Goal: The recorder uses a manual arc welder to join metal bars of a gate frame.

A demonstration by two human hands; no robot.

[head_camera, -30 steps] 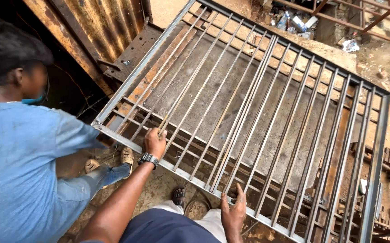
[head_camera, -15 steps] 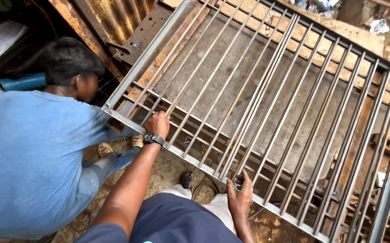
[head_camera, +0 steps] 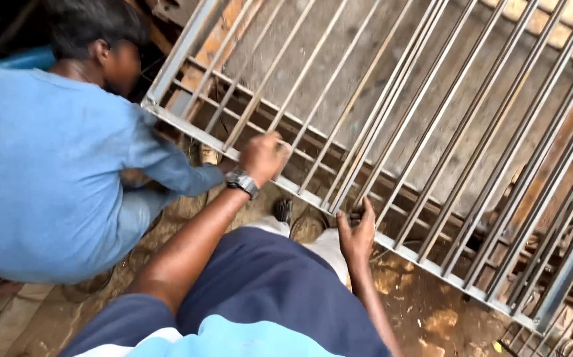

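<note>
A large grey metal grille (head_camera: 432,119) of many parallel bars in a rectangular frame lies tilted in front of me. My left hand (head_camera: 263,157), with a dark wristwatch on the wrist, is closed around the grille's near frame rail. My right hand (head_camera: 358,233) grips the same rail further right, fingers curled up between two bars. Below my arms I see my dark blue and light blue clothing.
A person in a light blue shirt (head_camera: 55,172) crouches at the left, close to the grille's near corner (head_camera: 151,102). Rusty metal and wooden boards lie under the grille. The ground (head_camera: 425,311) beneath is brown dirt. A shoe (head_camera: 282,210) shows under the rail.
The view has moved in closer and lower toward the grille. Both my hands stay on the near rail. The crouching person now fills more of the left side.
</note>
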